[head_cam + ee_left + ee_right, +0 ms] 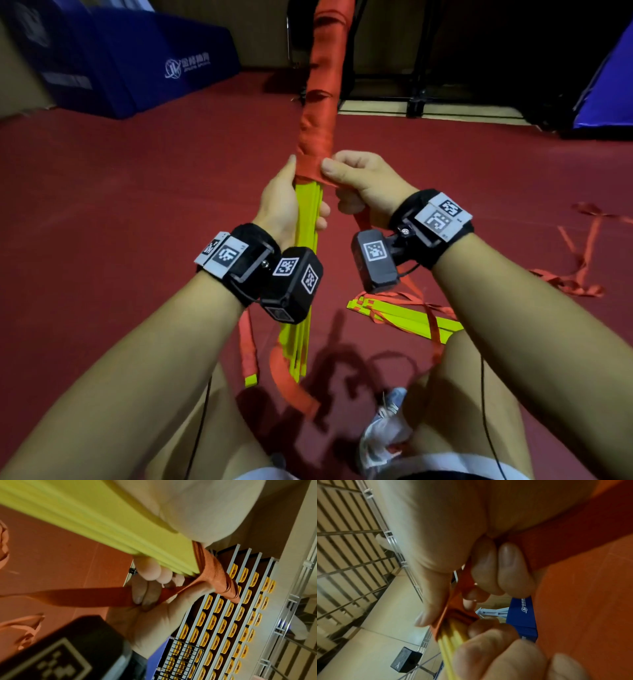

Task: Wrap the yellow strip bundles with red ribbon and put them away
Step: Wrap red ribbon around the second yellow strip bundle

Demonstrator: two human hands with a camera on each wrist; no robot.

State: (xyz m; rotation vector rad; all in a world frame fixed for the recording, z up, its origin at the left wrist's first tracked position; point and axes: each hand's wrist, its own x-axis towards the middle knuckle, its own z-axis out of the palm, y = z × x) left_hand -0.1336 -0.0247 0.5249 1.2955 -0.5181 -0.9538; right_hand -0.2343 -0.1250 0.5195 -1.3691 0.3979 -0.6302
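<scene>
Here the left grip [279, 202] is curled round the yellow strip bundle [306, 219], while the right grip [363, 185] pinches the red ribbon [320, 113] against its wrapped part.

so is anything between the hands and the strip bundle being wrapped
Nothing visible. The left hand already grips the yellow strips just below the wrapped part, and the right hand pinches the red ribbon against them.
</scene>
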